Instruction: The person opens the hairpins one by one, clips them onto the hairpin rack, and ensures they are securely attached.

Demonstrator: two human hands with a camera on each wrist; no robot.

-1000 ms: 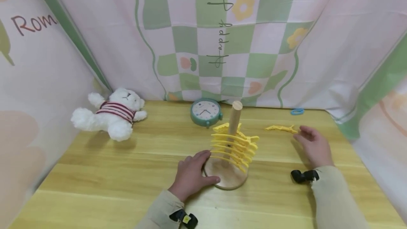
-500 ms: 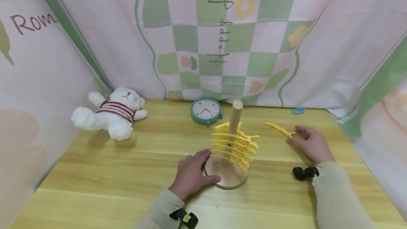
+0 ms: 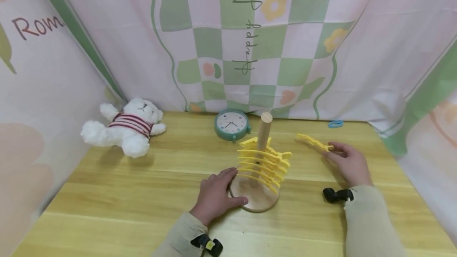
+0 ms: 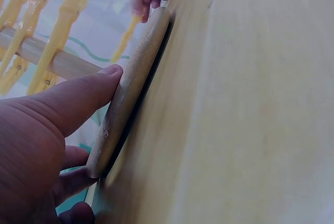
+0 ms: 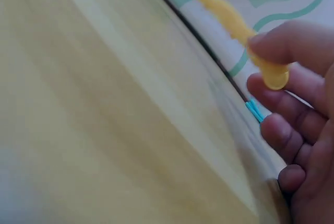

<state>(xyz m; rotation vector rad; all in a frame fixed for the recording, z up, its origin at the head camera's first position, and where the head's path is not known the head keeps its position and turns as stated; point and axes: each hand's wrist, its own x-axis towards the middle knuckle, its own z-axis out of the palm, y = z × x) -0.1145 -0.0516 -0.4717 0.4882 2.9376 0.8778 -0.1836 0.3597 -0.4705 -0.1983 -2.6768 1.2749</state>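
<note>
My left hand (image 3: pixel 214 197) grips the left edge of a round wooden base (image 3: pixel 255 201). The thumb lies on its upper face, fingers at the rim, as the left wrist view (image 4: pixel 31 135) also shows. From the base rises an upright wooden post (image 3: pixel 264 130), with several long yellow plastic clips (image 3: pixel 267 162) fixed one above another along it. To the right, my right hand (image 3: pixel 351 165) pinches one end of another slim yellow clip (image 3: pixel 312 141) between thumb and fingers. In the right wrist view that clip (image 5: pixel 224 15) points away from the hand, held above the table.
A teal round clock (image 3: pixel 231 125) lies behind the post. At the back left is a white plush bear (image 3: pixel 132 126) in a striped top. A small blue loop-shaped item (image 3: pixel 335 124) lies near the back right edge of the wooden table (image 3: pixel 143 201). Patterned curtains (image 3: pixel 207 43) hang behind.
The yellow clip in my right hand has turned and shifted slightly, its free end now pointing back and left. The left hand and the wooden base have stayed in place.
</note>
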